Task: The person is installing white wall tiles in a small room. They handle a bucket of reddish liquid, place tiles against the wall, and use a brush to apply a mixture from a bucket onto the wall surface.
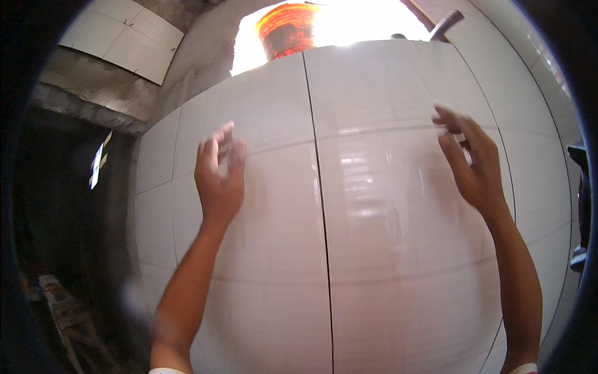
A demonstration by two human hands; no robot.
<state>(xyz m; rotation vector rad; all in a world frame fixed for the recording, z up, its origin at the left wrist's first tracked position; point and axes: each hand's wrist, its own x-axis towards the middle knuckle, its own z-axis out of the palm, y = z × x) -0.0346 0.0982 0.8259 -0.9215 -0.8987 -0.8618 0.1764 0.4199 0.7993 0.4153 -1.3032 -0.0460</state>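
My left hand (221,168) is raised in front of the glossy white wall tiles (268,230), its fingers apart and slightly blurred. Farther right, my right hand (474,163) also hangs before the tiles, with thumb and fingers spread and bent. Nothing shows in either hand. Whether the fingertips touch the tile surface I cannot tell. A narrow dark vertical joint (321,193) runs down between the tiles, midway between my two hands.
Above the tiles, a bright opening holds an orange-red bucket (286,31) and a tool with a dark handle (447,25) on its ledge. A dark doorway (68,218) lies at left, with a wooden stand (68,318) low inside. More tiles (124,37) cover the upper left wall.
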